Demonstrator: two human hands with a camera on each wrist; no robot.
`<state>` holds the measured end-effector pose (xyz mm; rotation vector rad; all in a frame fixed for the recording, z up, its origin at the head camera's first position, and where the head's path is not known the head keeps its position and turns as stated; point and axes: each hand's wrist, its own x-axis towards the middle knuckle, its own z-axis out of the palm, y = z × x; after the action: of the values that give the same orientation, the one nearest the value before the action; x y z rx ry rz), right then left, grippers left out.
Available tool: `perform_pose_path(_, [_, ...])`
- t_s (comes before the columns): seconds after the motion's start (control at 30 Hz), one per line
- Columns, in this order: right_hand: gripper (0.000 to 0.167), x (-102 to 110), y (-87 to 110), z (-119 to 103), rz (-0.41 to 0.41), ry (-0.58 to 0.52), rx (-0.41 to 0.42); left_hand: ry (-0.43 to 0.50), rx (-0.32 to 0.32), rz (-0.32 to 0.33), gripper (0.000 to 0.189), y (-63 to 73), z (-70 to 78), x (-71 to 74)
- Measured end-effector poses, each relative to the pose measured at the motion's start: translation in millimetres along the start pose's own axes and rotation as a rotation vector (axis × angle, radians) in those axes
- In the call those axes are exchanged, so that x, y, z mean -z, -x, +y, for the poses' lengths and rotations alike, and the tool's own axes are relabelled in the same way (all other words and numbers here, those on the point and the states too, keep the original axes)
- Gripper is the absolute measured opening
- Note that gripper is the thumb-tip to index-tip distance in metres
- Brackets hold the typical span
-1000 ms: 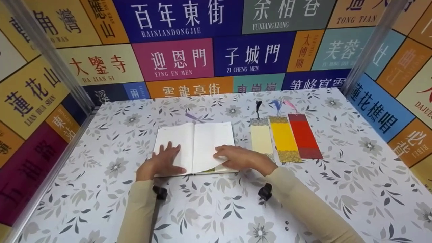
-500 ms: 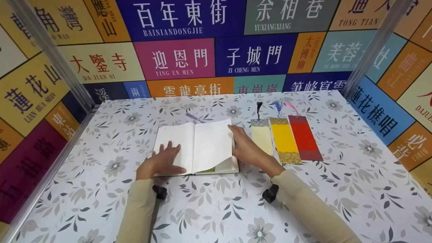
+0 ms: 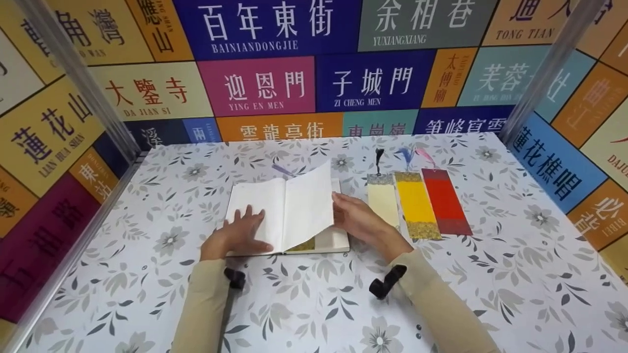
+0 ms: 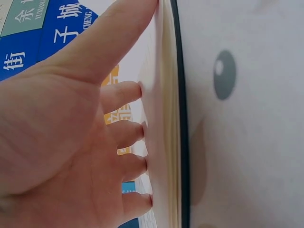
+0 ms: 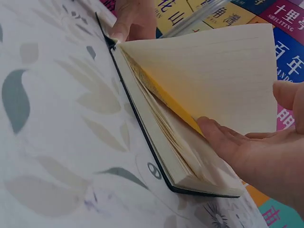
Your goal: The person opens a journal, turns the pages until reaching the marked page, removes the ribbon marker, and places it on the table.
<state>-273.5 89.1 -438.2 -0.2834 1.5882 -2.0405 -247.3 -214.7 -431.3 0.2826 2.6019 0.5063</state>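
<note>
An open notebook (image 3: 255, 196) lies on the table, its right-hand page (image 3: 309, 206) lifted and slanting toward the left. My left hand (image 3: 240, 230) rests on the left page with fingers spread, its fingertips touching the paper in the left wrist view. My right hand (image 3: 363, 215) is at the outer edge of the lifted page, fingers fairly straight against its underside. Below that page a yellow bookmark (image 5: 166, 102) with a gold patterned end lies in the notebook; in the right wrist view one digit overlaps its edge. A purple tassel (image 3: 282, 169) sticks out past the notebook's top.
Three tasselled bookmarks lie to the right: cream (image 3: 383, 198), yellow (image 3: 415, 198) and red (image 3: 445, 201). A floral cloth (image 3: 294, 304) covers the table. Panels with printed place names (image 3: 265, 88) stand behind and at both sides.
My right hand has gone from the page's lower part to its outer edge, and the page has risen and swung left, showing more underneath. My left hand stays in place.
</note>
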Motion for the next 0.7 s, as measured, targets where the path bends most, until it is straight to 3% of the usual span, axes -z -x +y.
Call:
perform_pose_path(0.2, [0.051, -2.0, -6.8, 3.6, 0.094, -0.178, -0.001, -0.003, 0.017, 0.014, 0.1, -0.8, 1.6, -0.4])
perform_pose_path(0.33, [0.056, -6.8, -9.4, 4.0, 0.09, -0.246, 0.005, 0.041, 0.002, 0.038, 0.098, 1.1, 1.2, 0.7])
perform_pose_path(0.5, [0.081, -17.3, -10.7, 5.8, -0.041, -0.138, -0.012, 0.124, -0.042, 0.114, 0.078, 4.6, -4.7, 4.9])
perform_pose_path(0.6, [0.085, -24.7, -11.5, 7.7, -0.106, -0.048, -0.011, 0.135, -0.06, 0.175, 0.061, 6.3, -9.6, 9.1])
perform_pose_path(0.7, [0.085, -33.1, -11.1, 9.0, -0.117, 0.085, 0.01, 0.162, -0.051, 0.225, 0.06, 9.1, -13.9, 14.9])
